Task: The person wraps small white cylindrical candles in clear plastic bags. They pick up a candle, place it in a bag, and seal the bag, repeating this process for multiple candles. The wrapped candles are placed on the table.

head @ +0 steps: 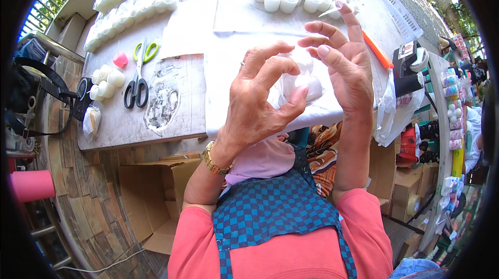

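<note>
A bundle of white votive candles [308, 86] in clear plastic wrap is above the white cloth [234, 103] at the table's front edge. My left hand [261, 91] is around its left side, thumb against a candle and fingers curled at the wrap. On the bundle's far right is my right hand [347, 56], fingers spread. A thin white strip [329, 11], perhaps tape, appears at its raised index fingertip. Whether the right thumb and lower fingers touch the wrap cannot be made out. Bright glare washes out part of the cloth.
Wrapped candle rows [132, 15] and loose white candles [288, 0] stand farther back. Scissors [137, 80], small candles [107, 80] and a pink candle [120, 59] lie left. An orange cutter [377, 49] and black tape dispenser [407, 66] are right. A cardboard box [156, 197] sits below.
</note>
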`<action>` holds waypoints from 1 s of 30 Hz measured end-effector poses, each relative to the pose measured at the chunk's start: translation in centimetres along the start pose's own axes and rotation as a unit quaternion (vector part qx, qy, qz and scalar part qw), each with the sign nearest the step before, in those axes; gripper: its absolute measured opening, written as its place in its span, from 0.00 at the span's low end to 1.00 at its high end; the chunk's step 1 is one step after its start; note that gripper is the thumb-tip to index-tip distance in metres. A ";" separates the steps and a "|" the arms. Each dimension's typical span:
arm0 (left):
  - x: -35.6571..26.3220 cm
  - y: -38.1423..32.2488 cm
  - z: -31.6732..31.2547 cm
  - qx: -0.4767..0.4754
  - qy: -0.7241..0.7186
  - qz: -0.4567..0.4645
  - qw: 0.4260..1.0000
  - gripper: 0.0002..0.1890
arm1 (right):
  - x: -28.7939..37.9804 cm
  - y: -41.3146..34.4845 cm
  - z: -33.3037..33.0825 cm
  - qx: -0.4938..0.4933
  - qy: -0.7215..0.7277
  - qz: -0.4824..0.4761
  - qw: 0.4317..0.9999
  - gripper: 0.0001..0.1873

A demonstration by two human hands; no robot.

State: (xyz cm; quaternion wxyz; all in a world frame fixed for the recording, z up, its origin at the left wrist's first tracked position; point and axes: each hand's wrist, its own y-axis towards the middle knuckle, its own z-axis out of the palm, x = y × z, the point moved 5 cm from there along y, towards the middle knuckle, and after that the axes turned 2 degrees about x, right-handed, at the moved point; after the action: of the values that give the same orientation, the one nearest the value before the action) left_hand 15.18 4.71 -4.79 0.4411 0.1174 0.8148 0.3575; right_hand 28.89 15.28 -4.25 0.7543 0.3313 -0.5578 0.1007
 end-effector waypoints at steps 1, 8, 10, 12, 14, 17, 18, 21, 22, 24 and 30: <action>0.0 0.0 0.0 0.000 -0.003 -0.003 1.000 0.13 | -0.1 0.0 0.1 0.002 -0.011 0.001 1.000 0.45; -0.2 0.1 0.0 -0.004 -0.018 -0.002 1.000 0.11 | 0.4 0.4 1.2 0.053 -0.070 -0.027 0.996 0.51; -0.1 0.0 0.1 -0.007 -0.032 -0.005 0.999 0.11 | 0.6 0.6 1.5 0.065 -0.098 -0.023 0.993 0.53; 0.0 0.0 0.1 -0.010 -0.044 -0.009 0.999 0.11 | 0.8 0.8 1.6 0.073 -0.109 -0.032 0.991 0.52; 0.1 -0.1 0.2 -0.015 -0.054 -0.013 0.998 0.11 | 1.1 1.0 1.9 0.072 -0.115 -0.031 0.990 0.52; -0.1 0.0 0.2 -0.009 -0.050 -0.013 0.999 0.11 | 1.0 1.1 2.2 0.059 -0.114 -0.027 0.991 0.51; -0.2 0.1 0.1 -0.006 -0.026 -0.002 1.000 0.11 | 0.9 1.3 2.1 0.057 -0.117 -0.031 0.991 0.50; -0.4 0.2 0.0 0.003 0.025 0.014 1.000 0.12 | 0.8 1.3 2.2 0.056 -0.132 -0.054 0.988 0.50; -0.3 0.1 0.0 0.005 0.027 0.009 1.000 0.12 | 0.8 1.3 2.3 0.056 -0.138 -0.063 0.987 0.50; -0.3 0.0 -0.1 0.003 0.039 -0.004 0.999 0.11 | 0.7 1.4 2.2 0.057 -0.114 -0.046 0.991 0.49; -1.5 0.0 -0.2 -0.005 0.146 0.043 0.988 0.08 | 0.5 1.7 1.8 0.032 -0.131 -0.029 0.990 0.47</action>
State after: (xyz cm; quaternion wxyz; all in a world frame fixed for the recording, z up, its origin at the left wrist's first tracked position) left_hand 15.90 3.85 -3.73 0.3017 0.0968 0.8629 0.3938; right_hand 26.78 15.32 -2.86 0.6666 0.3818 -0.6381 0.0525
